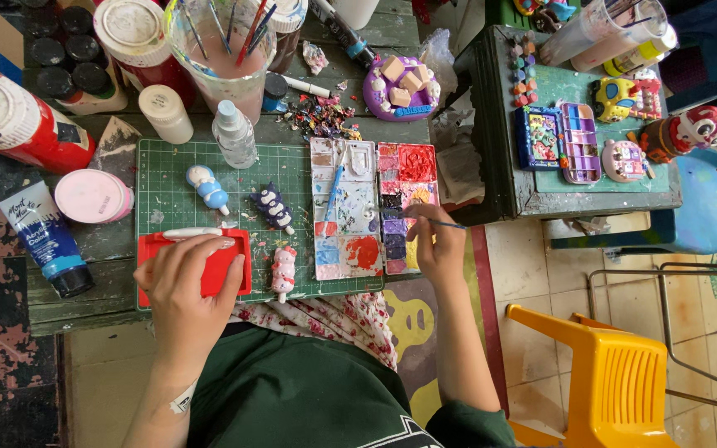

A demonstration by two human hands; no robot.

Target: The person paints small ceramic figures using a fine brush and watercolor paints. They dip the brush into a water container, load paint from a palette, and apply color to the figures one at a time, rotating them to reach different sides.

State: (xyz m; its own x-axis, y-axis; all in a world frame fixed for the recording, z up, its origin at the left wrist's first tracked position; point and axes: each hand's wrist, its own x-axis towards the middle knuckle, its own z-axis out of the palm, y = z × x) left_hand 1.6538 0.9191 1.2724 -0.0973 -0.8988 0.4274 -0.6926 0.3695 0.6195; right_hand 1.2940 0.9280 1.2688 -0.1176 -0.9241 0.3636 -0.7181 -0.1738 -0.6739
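While the left hand (188, 286) rests open-fingered on a red tray (224, 264), right-hand fingers (425, 228) pinch a thin paintbrush (437, 222) over the palette (373, 207).

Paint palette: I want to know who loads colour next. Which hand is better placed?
Right. The right hand holds a thin brush at the paint palette; the left hand rests on the red tray.

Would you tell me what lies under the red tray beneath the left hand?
The red tray rests on the green cutting mat, with the left hand on top. Whatever lies directly beneath the tray is covered.
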